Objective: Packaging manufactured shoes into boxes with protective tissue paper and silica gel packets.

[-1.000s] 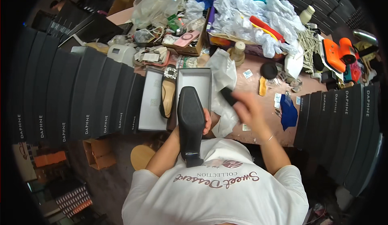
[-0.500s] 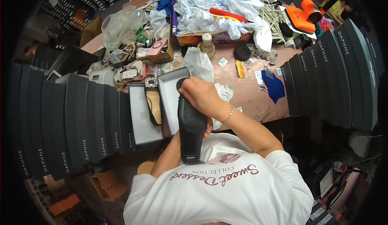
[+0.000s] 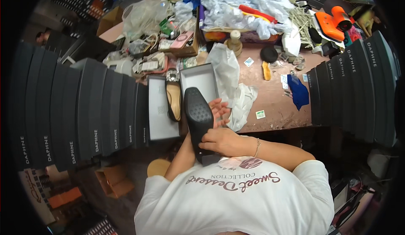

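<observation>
A black shoe (image 3: pixel 198 108) is held in front of my chest, its patterned sole facing up. My right hand (image 3: pixel 219 142) is closed on its heel end. Behind the shoe lies my left hand (image 3: pixel 220 113), with fingers stretched out and apart past the shoe's right side; its palm is hidden. A matching black shoe (image 3: pixel 173 97) with a sparkling square buckle and beige insole rests upright in an open grey shoebox half (image 3: pixel 157 127). Just right of that is the other box half (image 3: pixel 209 71), with white tissue paper (image 3: pixel 244 108) beside it.
Dark shoebox stacks stand left (image 3: pixel 90 112) and right (image 3: pixel 358 78). At the back are a bin of crumpled pale paper (image 3: pixel 236 7) with a red brush (image 3: pixel 257 13), a cluttered carton (image 3: pixel 187 49), a bottle (image 3: pixel 233 43) and an orange device (image 3: pixel 331 26). A blue cloth (image 3: pixel 298 92) lies right.
My right hand has moved from the shoe's far end down to its near end. The sole's far part is now uncovered, and more left fingers show, spread. The whole view has shifted slightly.
</observation>
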### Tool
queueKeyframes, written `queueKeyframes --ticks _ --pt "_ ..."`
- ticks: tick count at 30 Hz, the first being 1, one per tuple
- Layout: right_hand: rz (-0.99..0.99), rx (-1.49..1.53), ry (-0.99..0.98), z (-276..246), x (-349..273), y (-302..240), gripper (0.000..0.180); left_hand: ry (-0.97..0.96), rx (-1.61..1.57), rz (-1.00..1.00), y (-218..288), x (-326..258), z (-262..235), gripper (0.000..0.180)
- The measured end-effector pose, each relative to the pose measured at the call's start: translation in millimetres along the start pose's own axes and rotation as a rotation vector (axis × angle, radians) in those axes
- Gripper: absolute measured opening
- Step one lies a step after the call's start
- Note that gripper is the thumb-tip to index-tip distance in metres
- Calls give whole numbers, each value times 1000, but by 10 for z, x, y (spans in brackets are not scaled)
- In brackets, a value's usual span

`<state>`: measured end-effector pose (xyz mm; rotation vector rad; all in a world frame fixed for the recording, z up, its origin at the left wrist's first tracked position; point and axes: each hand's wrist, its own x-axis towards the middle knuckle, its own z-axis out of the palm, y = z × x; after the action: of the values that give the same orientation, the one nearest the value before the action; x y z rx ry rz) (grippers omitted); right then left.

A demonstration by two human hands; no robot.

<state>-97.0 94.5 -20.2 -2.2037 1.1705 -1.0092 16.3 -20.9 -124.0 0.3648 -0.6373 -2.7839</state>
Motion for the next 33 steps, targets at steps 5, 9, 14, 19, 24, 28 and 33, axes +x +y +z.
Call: queueKeyframes --ticks 5,9,14,19,24,28,33 --pt "-58 130 -207 -13 -25 16 26 -24 -204 -96 -25 -117 -56 55" --pt "-11 124 -149 -75 -67 124 27 313 -118 -52 84 -654 382 63" --pt "-1 62 38 32 56 212 25 372 1 -69 1 -740 189 74" --pt "394 -31 225 -136 -254 687 25 533 8 125 448 -323 229 50" --pt "197 -212 503 -408 139 279 31 751 119 383 562 -15 619 34" --pt "131 -356 319 -150 27 448 35 820 176 464 443 44 530 30" --pt "247 -250 466 -278 -178 291 36 770 -113 361 600 98 474 26"
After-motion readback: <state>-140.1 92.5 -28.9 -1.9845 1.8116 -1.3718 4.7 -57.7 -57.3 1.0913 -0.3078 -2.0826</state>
